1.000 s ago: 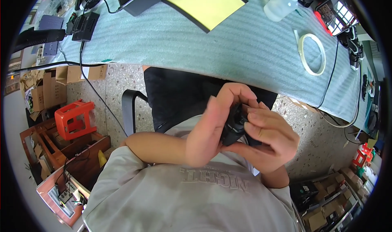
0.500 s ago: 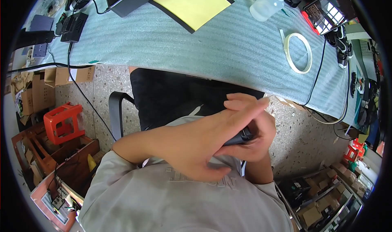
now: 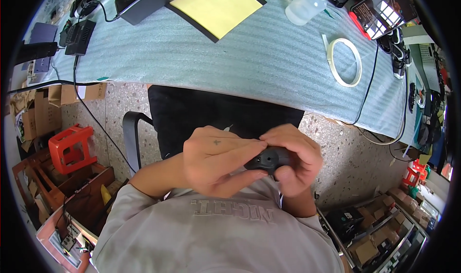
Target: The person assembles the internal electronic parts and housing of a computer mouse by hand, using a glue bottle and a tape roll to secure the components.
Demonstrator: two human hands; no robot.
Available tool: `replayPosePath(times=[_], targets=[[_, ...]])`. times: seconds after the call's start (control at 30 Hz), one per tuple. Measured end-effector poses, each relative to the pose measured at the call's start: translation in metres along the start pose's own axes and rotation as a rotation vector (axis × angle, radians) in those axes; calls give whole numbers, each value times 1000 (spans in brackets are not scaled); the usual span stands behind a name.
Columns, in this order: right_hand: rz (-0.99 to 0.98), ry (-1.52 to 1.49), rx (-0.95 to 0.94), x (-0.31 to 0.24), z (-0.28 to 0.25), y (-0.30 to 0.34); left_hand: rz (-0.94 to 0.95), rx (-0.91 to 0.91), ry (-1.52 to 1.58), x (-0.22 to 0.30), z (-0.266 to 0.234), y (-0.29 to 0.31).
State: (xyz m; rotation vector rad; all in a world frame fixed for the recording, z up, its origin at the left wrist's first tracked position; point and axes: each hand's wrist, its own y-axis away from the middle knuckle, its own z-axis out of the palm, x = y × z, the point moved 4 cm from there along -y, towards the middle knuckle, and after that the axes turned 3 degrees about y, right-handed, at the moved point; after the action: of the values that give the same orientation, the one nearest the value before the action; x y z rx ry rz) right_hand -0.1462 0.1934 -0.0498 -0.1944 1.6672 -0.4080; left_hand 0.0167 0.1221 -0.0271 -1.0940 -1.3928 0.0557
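In front of my shirt, below the table's front edge, I hold a small black rounded device (image 3: 269, 160) with little round holes in its visible end. My right hand (image 3: 300, 160) is wrapped round its right side, fingers over the top and thumb at its lower edge. From the left, my left hand (image 3: 216, 160) pinches at the device's end, fingertips above and thumb below. The far part of the device is hidden inside my right hand, so its full shape does not show.
The foam-covered table (image 3: 211, 71) carries a yellow sheet (image 3: 216, 8), a squeeze bottle (image 3: 305, 6), a ring of pale tape (image 3: 331, 61), a dark-screened tablet (image 3: 384, 13) and a black power adapter (image 3: 80, 36). A chair armrest (image 3: 131, 138) and red stool (image 3: 72, 148) stand to the left.
My left hand has swung from a flat, outstretched pose across my right hand to a pinch at the device's end. The device now shows more plainly. The view has shifted slightly.
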Motion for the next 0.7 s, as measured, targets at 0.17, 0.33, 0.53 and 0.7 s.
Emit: replayPosePath(times=[0.17, 0.33, 0.53, 0.7], targets=[[-145, 245, -26, -27, -7, -20, 49, -64, -2, -1, 2, -8], [-14, 210, 128, -16, -7, -9, -51, -67, -62, -2, 7, -26], [-279, 568, 254, -42, 14, -10, -400, 128, 341, -15, 12, -8], [-402, 554, 278, -47, 30, 1, -250, 233, 355, -13, 15, -7]])
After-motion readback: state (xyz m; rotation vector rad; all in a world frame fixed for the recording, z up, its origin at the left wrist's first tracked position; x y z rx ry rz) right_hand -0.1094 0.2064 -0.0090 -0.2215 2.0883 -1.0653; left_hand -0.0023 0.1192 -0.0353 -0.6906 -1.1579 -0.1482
